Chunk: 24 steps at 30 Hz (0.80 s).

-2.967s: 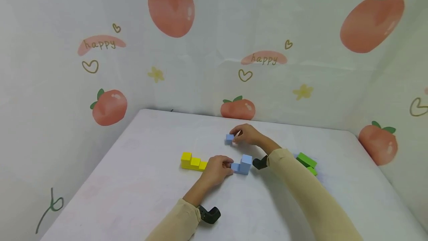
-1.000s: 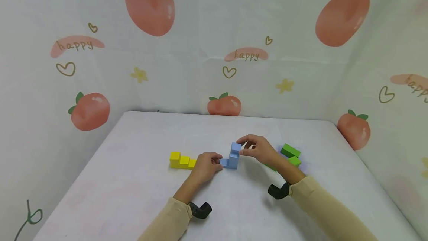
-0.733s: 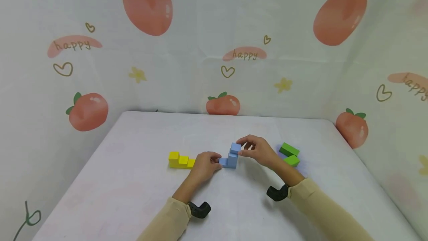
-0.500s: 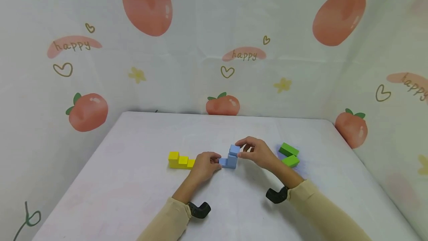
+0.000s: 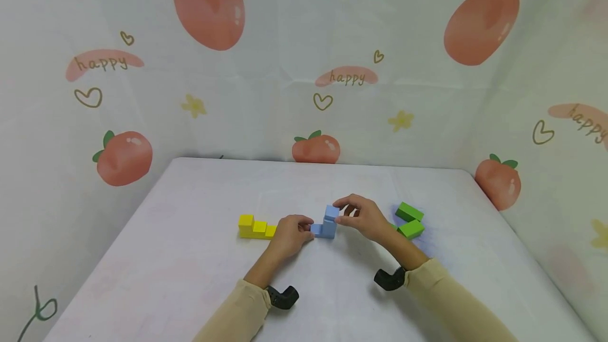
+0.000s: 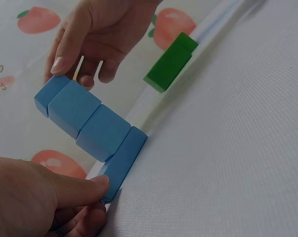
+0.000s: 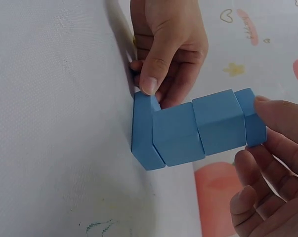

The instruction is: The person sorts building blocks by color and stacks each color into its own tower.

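Observation:
A small stack of blue blocks stands mid-table. At its foot is a flat blue base block; the wrist views show a lower blue cube, an upper blue cube and a thinner blue block on top. My left hand pinches the left end of the base block between thumb and fingers. On the right, my right hand holds the thinner block at the top with thumb and index finger, its other fingers loosely curled. In the head view the stack looks slightly uneven near the top.
Yellow blocks form descending steps left of my left hand, which partly covers them. Several green blocks lie beyond my right wrist. Black wrist cameras hang under both forearms. A patterned cloth wall borders the white table.
My right hand has brought the blue piece from behind the stack onto its top, then lowered slightly. The left hand keeps its hold on the base block. The head view has turned right.

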Tool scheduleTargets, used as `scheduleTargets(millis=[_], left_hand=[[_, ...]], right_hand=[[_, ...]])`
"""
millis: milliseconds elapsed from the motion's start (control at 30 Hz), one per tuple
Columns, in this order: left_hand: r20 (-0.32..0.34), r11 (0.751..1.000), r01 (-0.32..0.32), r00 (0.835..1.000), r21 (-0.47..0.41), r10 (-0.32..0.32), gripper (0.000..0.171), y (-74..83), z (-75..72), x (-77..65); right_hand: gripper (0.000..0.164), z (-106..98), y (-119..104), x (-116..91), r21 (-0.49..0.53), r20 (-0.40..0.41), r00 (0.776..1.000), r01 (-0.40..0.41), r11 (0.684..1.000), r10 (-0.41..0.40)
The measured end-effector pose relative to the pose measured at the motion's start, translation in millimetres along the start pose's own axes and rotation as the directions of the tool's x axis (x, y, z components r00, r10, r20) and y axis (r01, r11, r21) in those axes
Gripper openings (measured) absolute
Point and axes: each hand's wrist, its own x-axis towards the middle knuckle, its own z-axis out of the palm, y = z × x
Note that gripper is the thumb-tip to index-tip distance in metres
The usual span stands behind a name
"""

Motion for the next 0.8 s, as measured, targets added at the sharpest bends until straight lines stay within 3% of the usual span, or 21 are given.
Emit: scheduleTargets(millis=[200, 500, 800], left_hand=[[0.004, 1.0, 0.002, 1.0, 0.005, -0.002, 0.026, -1.0, 0.5, 0.6], [-0.001, 1.0, 0.006, 1.0, 0.014, -0.006, 0.027, -0.3, -0.3, 0.0], [0.002, 1.0, 0.012, 1.0, 0.018, -0.012, 0.027, -0.2, -0.4, 0.1]], right_hand=[[0.027, -2.3, -19.6, -3.9, 0.01, 0.004, 1.0, 0.0, 1.0, 0.0], [0.029, 3.2, 11.9, -0.6, 0.009, 0.008, 1.0, 0.022, 1.0, -0.022], [0.041, 6.5, 15.8, -3.2, 0.025, 0.0, 1.0, 0.005, 1.0, -0.005]])
